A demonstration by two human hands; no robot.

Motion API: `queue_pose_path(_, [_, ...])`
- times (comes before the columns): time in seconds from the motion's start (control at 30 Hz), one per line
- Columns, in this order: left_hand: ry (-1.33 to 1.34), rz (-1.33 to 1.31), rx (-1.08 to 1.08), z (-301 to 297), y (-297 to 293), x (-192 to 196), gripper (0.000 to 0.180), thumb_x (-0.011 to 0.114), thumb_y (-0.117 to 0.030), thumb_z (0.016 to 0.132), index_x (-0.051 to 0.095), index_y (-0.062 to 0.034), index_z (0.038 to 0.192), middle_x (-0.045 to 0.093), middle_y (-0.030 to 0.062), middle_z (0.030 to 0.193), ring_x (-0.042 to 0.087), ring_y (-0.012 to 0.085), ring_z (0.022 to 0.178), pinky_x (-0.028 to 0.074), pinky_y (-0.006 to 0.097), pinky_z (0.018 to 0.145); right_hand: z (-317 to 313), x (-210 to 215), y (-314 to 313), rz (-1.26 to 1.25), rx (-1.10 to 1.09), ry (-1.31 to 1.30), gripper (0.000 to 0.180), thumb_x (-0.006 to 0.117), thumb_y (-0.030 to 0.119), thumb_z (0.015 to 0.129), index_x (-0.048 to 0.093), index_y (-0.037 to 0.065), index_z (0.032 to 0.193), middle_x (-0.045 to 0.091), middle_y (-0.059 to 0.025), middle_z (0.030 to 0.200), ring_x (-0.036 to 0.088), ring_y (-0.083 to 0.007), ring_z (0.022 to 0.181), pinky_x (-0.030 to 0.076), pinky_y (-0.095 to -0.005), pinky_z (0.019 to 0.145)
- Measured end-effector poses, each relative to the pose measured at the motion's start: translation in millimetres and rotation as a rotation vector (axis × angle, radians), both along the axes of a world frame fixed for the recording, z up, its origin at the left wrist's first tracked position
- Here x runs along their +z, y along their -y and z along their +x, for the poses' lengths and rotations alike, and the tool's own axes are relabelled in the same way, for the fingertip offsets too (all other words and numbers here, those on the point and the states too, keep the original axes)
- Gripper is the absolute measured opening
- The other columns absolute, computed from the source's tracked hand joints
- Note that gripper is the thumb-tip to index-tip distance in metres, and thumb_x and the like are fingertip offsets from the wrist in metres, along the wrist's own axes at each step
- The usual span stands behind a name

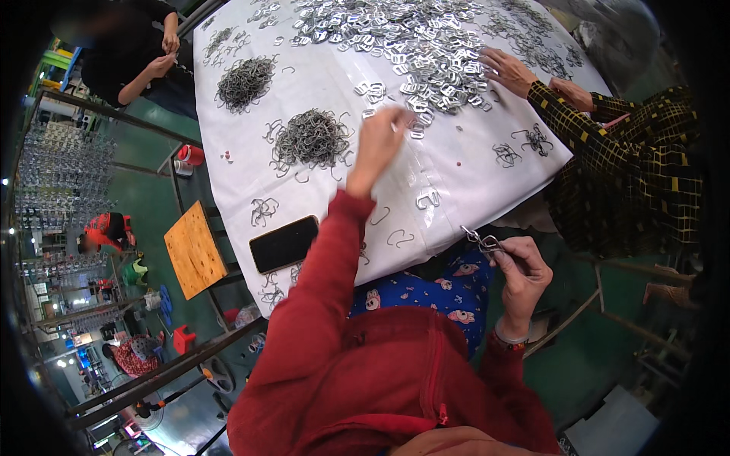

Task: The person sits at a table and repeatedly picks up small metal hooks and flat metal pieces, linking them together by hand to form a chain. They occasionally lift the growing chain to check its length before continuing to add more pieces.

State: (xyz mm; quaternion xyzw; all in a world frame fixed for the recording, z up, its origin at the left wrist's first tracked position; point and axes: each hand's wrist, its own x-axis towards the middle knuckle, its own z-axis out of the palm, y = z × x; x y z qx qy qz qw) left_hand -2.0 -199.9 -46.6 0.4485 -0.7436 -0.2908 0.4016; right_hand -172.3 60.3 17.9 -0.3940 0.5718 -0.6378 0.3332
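Note:
My left hand (378, 148) reaches over the white-covered table, above the near edge of a pile of flat silver metal buckles (449, 64). Motion smears its fingers, so I cannot see whether they hold anything. Off the table's front edge, my right hand (523, 277) pinches a small cluster of metal hooks (483, 242) between thumb and fingers; how they join is too small to tell. Left of my left hand lies a heap of bent wire S-hooks (312, 139), with a second heap of hooks (245, 83) farther back. Several loose buckles (427, 199) lie nearer to me.
A black phone (284, 244) rests at the table's near left. At the right, a co-worker's hand (508, 72) touches the buckle pile; another person's hands (163, 62) work at the far left. A wooden stool (195, 249) and metal rails flank the table's left side.

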Motion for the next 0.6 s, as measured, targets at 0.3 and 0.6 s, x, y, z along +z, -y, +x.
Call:
queue_pose_path(0.3, [0.601, 0.037, -0.051, -31, 122, -55, 0.016, 0.069, -0.015, 0.075, 0.072, -0.0003, 0.08, 0.069, 0.0211, 0.08, 0.067, 0.0371, 0.08, 0.052, 0.042, 0.077, -12, 0, 6, 0.025, -0.012, 0.017, 0.017, 0.065, -0.017, 0.076, 0.067, -0.007, 0.09, 0.061, -0.0104, 0.09, 0.061, -0.0125, 0.076, 0.051, -0.0211, 0.067])
queue_pose_path(0.6, [0.266, 0.025, -0.093, 34, 46, -21, 0.027, 0.059, -0.008, 0.081, 0.057, 0.0006, 0.106, 0.067, 0.0156, 0.082, 0.065, 0.0281, 0.075, 0.05, 0.038, 0.07, -20, 2, -11, 0.015, 0.018, 0.012, 0.016, 0.065, -0.016, 0.076, 0.068, -0.006, 0.089, 0.061, -0.0092, 0.089, 0.06, -0.0118, 0.074, 0.049, -0.0207, 0.066])
